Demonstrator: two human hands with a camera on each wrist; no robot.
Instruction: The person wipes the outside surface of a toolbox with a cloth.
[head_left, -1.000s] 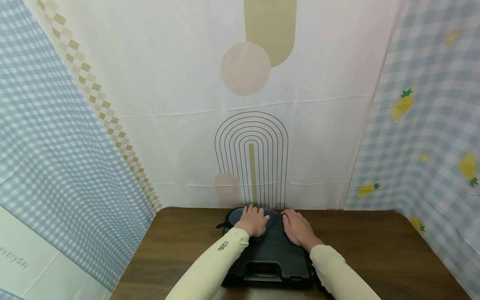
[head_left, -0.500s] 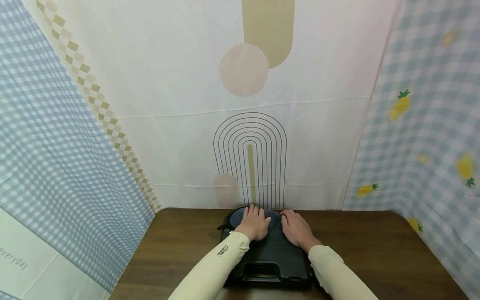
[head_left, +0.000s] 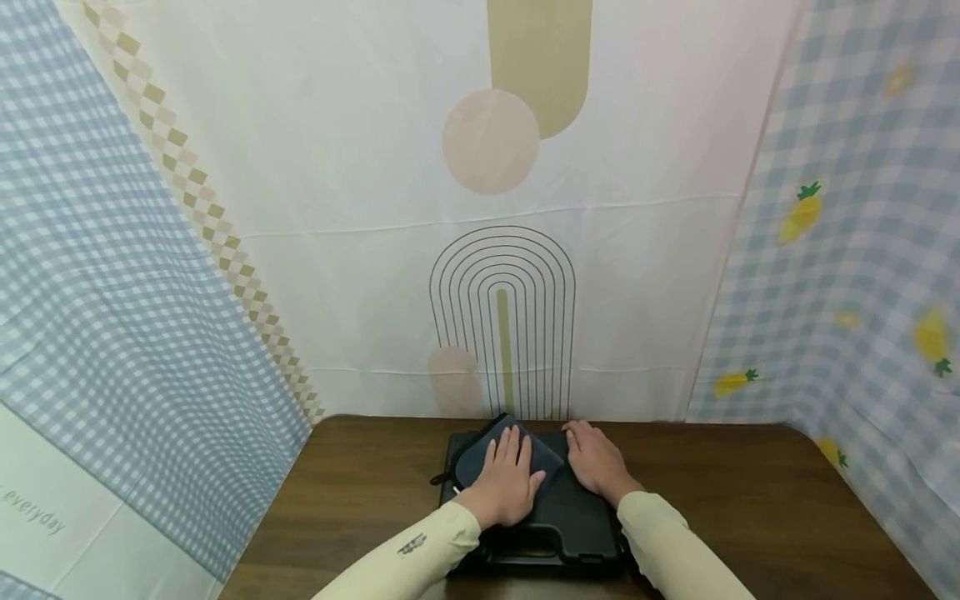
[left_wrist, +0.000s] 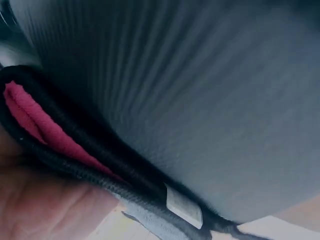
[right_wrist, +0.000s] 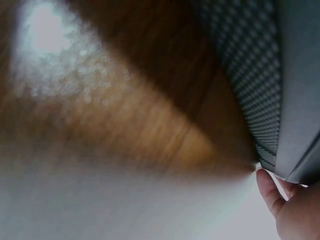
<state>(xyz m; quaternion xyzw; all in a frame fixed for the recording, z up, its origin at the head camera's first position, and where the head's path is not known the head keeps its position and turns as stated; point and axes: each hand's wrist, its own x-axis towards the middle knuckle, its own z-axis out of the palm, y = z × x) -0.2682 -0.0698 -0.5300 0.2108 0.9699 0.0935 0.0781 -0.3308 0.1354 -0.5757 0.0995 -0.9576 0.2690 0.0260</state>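
Observation:
A black plastic carrying case [head_left: 581, 521] lies flat on the table, its moulded handle towards the person. On the case's far left part is a dark blue-grey cloth [head_left: 474, 457] with black edging and a small loop. My left hand [head_left: 508, 483] presses the cloth with its fingers extended forward. In the left wrist view the cloth's edge folds back, showing a pink inner side [left_wrist: 57, 142] and a white tag [left_wrist: 184, 206]. My right hand [head_left: 596, 460] holds the case by its far right edge; in the right wrist view its fingers [right_wrist: 269, 192] bend round the corner.
The brown wooden table [head_left: 360, 492] extends left and right of the case. A pale printed curtain [head_left: 360, 308] hangs directly behind its far edge. Checked cloth [head_left: 150, 292] hangs at the left, and more with pineapples at the right.
My left hand has drawn back towards the person, over the case. The cloth has shifted with it, and its rounded far edge now shows a pointed corner. The right hand stays in place.

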